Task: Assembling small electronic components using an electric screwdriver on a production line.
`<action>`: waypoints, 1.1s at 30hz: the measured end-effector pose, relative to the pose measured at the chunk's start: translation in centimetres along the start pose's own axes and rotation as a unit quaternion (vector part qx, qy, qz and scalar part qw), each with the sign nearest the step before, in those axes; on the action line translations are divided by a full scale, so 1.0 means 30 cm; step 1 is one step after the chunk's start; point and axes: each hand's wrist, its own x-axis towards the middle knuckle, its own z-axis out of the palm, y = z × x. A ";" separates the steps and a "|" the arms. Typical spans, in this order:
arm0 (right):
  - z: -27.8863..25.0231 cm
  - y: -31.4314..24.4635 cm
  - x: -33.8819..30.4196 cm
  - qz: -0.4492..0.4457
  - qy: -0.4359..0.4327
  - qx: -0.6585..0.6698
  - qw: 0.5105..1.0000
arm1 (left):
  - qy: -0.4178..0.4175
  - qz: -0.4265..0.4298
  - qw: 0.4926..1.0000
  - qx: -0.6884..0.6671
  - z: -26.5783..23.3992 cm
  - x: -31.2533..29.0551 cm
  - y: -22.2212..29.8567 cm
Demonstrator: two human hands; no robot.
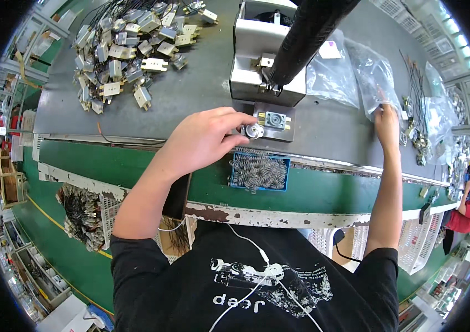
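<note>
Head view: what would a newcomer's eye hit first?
Probably the heap of wired metal parts at upper left and the thick black bar slanting across the white machine at top centre. Next, the person's hands: the left hand pinches a small round metal part near the centre, while the right hand is at a clear plastic bag farther right.

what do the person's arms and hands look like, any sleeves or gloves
The left hand and right hand are ungloved, the forearms bare. Short black sleeves belong to a black shirt with white print. A white cable runs over its front.
</note>
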 end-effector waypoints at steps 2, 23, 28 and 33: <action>0.018 -0.010 0.055 0.032 -0.057 0.005 0.998 | -0.002 -0.004 1.000 -0.001 -0.003 0.004 0.002; -0.121 -0.061 0.002 0.120 -0.130 0.006 0.984 | 0.008 0.006 1.000 0.025 0.002 0.015 -0.014; -0.350 -0.334 -0.059 0.031 -0.154 0.159 0.975 | 0.021 0.019 0.998 0.056 0.014 0.026 -0.021; -0.340 -0.672 -0.058 -0.138 -0.189 0.290 0.928 | 0.040 0.040 0.997 0.058 0.021 0.023 -0.034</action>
